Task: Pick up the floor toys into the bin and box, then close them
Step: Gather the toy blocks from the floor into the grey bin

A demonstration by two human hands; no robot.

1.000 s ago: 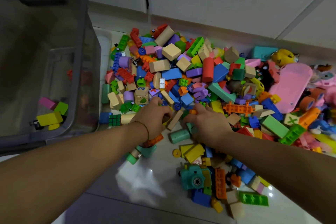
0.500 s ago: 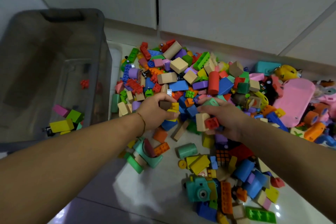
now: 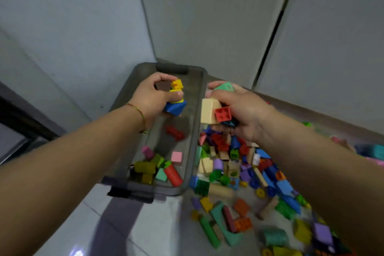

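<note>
At the smoky grey plastic bin [image 3: 196,131] rim, left hand [image 3: 149,97] and right hand [image 3: 239,110] clamp fingers [image 3: 160,78] on hard coloured blocks [image 3: 222,114] (probably light, slippery; cup underneath).

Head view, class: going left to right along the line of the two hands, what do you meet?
Left hand → yellow brick in its grip → bin's right rim → cream block → red studded brick → right hand.
</note>
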